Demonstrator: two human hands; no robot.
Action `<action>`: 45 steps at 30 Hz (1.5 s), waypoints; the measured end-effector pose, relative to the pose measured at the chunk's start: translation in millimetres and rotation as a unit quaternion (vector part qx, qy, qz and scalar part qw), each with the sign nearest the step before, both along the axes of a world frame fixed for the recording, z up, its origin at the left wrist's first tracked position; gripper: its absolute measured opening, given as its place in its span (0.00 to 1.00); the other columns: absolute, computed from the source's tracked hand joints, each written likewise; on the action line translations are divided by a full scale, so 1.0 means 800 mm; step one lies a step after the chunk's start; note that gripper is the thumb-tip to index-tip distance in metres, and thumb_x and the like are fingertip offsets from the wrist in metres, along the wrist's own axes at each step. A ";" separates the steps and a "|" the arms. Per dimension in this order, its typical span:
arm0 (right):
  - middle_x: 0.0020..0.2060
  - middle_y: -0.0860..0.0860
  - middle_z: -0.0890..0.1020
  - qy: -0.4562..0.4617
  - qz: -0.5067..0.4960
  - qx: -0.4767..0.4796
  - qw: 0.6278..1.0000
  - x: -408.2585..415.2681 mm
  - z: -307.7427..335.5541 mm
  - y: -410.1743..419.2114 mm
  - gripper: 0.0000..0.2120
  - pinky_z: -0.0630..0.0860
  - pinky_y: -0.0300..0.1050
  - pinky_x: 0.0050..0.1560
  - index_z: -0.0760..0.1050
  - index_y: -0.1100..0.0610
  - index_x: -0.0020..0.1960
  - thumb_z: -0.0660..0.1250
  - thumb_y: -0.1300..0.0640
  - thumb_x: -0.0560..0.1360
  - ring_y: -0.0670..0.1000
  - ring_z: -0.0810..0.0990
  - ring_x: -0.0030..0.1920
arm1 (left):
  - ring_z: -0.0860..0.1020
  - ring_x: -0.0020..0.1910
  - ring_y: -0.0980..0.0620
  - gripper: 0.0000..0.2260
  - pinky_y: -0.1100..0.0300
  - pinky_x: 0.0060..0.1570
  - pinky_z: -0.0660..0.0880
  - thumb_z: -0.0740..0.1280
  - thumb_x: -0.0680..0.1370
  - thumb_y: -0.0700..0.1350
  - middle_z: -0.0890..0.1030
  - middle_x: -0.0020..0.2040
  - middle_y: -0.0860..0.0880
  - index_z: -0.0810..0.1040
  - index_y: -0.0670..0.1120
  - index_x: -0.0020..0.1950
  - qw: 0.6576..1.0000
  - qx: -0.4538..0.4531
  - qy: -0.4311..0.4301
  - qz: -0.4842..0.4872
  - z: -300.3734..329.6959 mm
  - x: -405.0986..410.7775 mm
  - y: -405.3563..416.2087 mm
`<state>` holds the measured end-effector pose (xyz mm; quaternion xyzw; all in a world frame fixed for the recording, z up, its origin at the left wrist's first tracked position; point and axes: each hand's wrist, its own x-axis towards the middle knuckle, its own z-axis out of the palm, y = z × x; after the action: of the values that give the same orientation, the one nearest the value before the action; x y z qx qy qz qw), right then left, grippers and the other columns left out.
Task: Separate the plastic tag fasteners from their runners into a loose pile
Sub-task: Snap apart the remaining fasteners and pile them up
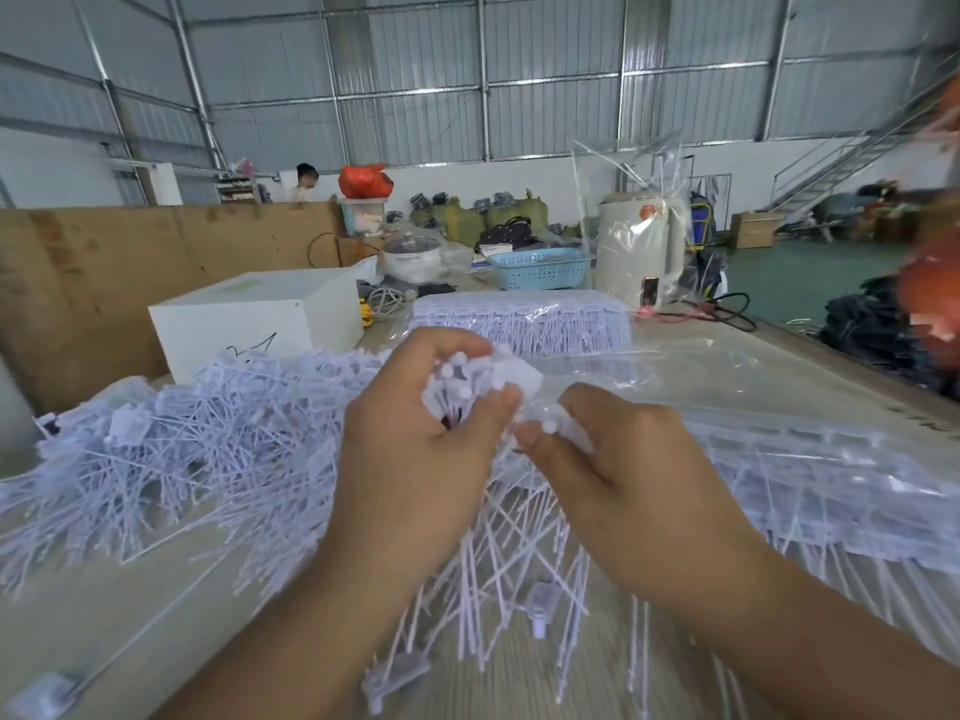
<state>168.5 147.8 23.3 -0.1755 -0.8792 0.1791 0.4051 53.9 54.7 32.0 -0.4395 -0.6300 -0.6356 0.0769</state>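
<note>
My left hand grips a bunch of white plastic tag fasteners by their round heads, held above the table. My right hand pinches the same bunch from the right side. The thin stems hang down below both hands and fan out over the table. A big loose pile of separated fasteners lies to the left. Flat sheets of fasteners on their runners lie to the right, and another stack sits behind my hands.
A white box stands at the back left, with a brown board behind it. A blue basket, a pot and a wrapped kettle stand further back. Black cables lie by the table's right edge. A person stands far off.
</note>
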 end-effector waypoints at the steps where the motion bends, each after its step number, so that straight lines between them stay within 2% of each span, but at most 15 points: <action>1: 0.23 0.47 0.71 0.013 0.000 -0.023 1.000 0.003 0.000 0.003 0.17 0.63 0.41 0.22 0.63 0.50 0.34 0.61 0.41 0.75 0.47 0.68 0.23 | 0.80 0.29 0.58 0.14 0.66 0.26 0.75 0.75 0.73 0.43 0.82 0.39 0.59 0.78 0.63 0.46 1.000 0.014 -0.005 -0.007 0.001 -0.001 -0.002; 4: 0.24 0.47 0.73 0.067 -0.027 -0.098 0.993 0.013 0.005 0.022 0.18 0.65 0.38 0.23 0.66 0.53 0.35 0.64 0.40 0.73 0.45 0.69 0.23 | 0.81 0.28 0.56 0.15 0.67 0.27 0.76 0.73 0.74 0.41 0.83 0.40 0.57 0.78 0.62 0.46 0.998 0.061 -0.030 -0.012 0.001 -0.011 -0.013; 8: 0.22 0.48 0.65 0.146 -0.036 -0.158 0.976 0.024 0.017 0.038 0.24 0.60 0.36 0.21 0.67 0.63 0.33 0.70 0.45 0.73 0.44 0.61 0.21 | 0.80 0.27 0.52 0.14 0.56 0.30 0.79 0.71 0.76 0.42 0.82 0.39 0.54 0.77 0.63 0.46 0.987 0.122 -0.099 -0.032 0.006 -0.025 -0.020; 13: 0.24 0.54 0.64 0.152 0.017 -0.210 0.966 0.035 0.029 0.052 0.25 0.60 0.36 0.25 0.68 0.67 0.34 0.72 0.46 0.71 0.47 0.60 0.23 | 0.77 0.25 0.54 0.14 0.60 0.26 0.76 0.71 0.76 0.40 0.81 0.36 0.55 0.79 0.61 0.44 0.972 0.126 -0.179 -0.086 0.006 -0.028 -0.018; 17: 0.20 0.45 0.68 0.190 0.038 -0.266 0.944 0.036 0.032 0.057 0.11 0.62 0.40 0.27 0.75 0.54 0.40 0.74 0.49 0.69 0.46 0.63 0.20 | 0.78 0.25 0.53 0.17 0.58 0.26 0.77 0.70 0.77 0.38 0.81 0.35 0.56 0.78 0.63 0.43 0.983 0.094 -0.145 -0.060 0.006 -0.029 -0.016; 19: 0.22 0.46 0.69 0.199 0.075 -0.293 0.932 0.035 0.031 0.051 0.14 0.61 0.40 0.25 0.71 0.51 0.40 0.74 0.46 0.65 0.47 0.62 0.21 | 0.78 0.25 0.53 0.18 0.57 0.25 0.77 0.69 0.77 0.38 0.80 0.34 0.56 0.77 0.64 0.44 0.986 0.084 -0.138 -0.051 0.005 -0.030 -0.014; 21: 0.24 0.47 0.69 0.163 0.124 -0.311 0.928 0.033 0.027 0.042 0.15 0.62 0.42 0.22 0.70 0.51 0.40 0.73 0.45 0.63 0.47 0.63 0.22 | 0.77 0.25 0.53 0.19 0.58 0.24 0.75 0.69 0.77 0.37 0.80 0.34 0.55 0.76 0.64 0.45 0.987 0.063 -0.136 -0.057 0.001 -0.027 -0.012; 25: 0.27 0.45 0.68 0.095 0.214 -0.295 0.926 0.019 0.015 0.026 0.14 0.63 0.37 0.24 0.69 0.55 0.41 0.75 0.59 0.71 0.44 0.64 0.24 | 0.79 0.26 0.53 0.26 0.57 0.21 0.74 0.68 0.78 0.36 0.81 0.41 0.56 0.72 0.72 0.53 0.993 -0.017 -0.083 -0.081 -0.005 -0.003 -0.007; 29: 0.29 0.45 0.68 0.103 0.272 -0.292 0.911 0.013 0.009 0.020 0.08 0.64 0.34 0.28 0.67 0.58 0.43 0.67 0.63 0.68 0.42 0.65 0.27 | 0.76 0.28 0.43 0.29 0.49 0.24 0.75 0.63 0.80 0.36 0.78 0.41 0.58 0.67 0.75 0.60 0.991 -0.065 0.015 -0.118 -0.009 0.014 -0.007; 33: 0.30 0.48 0.71 0.125 0.291 -0.270 0.909 0.017 0.009 0.022 0.09 0.66 0.37 0.31 0.69 0.58 0.43 0.67 0.66 0.69 0.45 0.68 0.29 | 0.75 0.25 0.52 0.23 0.59 0.26 0.75 0.62 0.80 0.35 0.79 0.36 0.59 0.76 0.67 0.53 0.985 -0.094 0.040 -0.138 -0.012 0.015 -0.007; 36: 0.32 0.52 0.76 0.155 0.273 -0.270 0.910 0.017 0.009 0.024 0.12 0.71 0.37 0.34 0.70 0.58 0.44 0.72 0.70 0.71 0.46 0.73 0.32 | 0.79 0.32 0.44 0.19 0.56 0.25 0.74 0.62 0.77 0.35 0.81 0.37 0.48 0.80 0.61 0.49 0.976 -0.096 -0.034 -0.195 -0.009 0.010 -0.006; 38: 0.32 0.53 0.76 0.168 0.269 -0.277 0.907 0.016 0.007 0.025 0.12 0.72 0.36 0.34 0.71 0.59 0.43 0.72 0.71 0.71 0.46 0.74 0.32 | 0.81 0.36 0.47 0.15 0.57 0.27 0.75 0.64 0.72 0.41 0.82 0.40 0.48 0.81 0.59 0.50 0.967 -0.091 -0.053 -0.230 -0.008 0.008 -0.007; 41: 0.32 0.52 0.75 0.169 0.291 -0.290 0.896 0.015 0.007 0.022 0.11 0.71 0.35 0.32 0.72 0.59 0.42 0.72 0.69 0.70 0.45 0.73 0.30 | 0.81 0.36 0.50 0.10 0.58 0.26 0.74 0.68 0.70 0.53 0.81 0.40 0.52 0.81 0.60 0.51 0.961 -0.089 -0.047 -0.257 -0.011 0.006 -0.008; 43: 0.31 0.52 0.76 0.159 0.289 -0.298 0.896 0.016 0.010 0.021 0.10 0.70 0.35 0.31 0.72 0.59 0.42 0.73 0.65 0.69 0.43 0.73 0.29 | 0.81 0.34 0.46 0.09 0.55 0.25 0.73 0.70 0.71 0.53 0.80 0.39 0.53 0.81 0.61 0.51 0.964 -0.088 -0.035 -0.250 -0.012 0.004 -0.008; 45: 0.31 0.51 0.75 0.112 0.255 -0.294 0.914 0.018 0.013 0.024 0.12 0.69 0.42 0.32 0.74 0.59 0.41 0.76 0.55 0.69 0.45 0.71 0.29 | 0.81 0.32 0.49 0.07 0.55 0.24 0.72 0.71 0.71 0.50 0.80 0.37 0.53 0.81 0.60 0.48 0.969 -0.074 -0.039 -0.234 -0.010 0.002 -0.009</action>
<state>183.0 167.0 33.5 -0.0351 -0.7506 0.5454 0.3715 55.7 47.9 24.1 -0.5542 -0.5572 -0.6042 -0.1315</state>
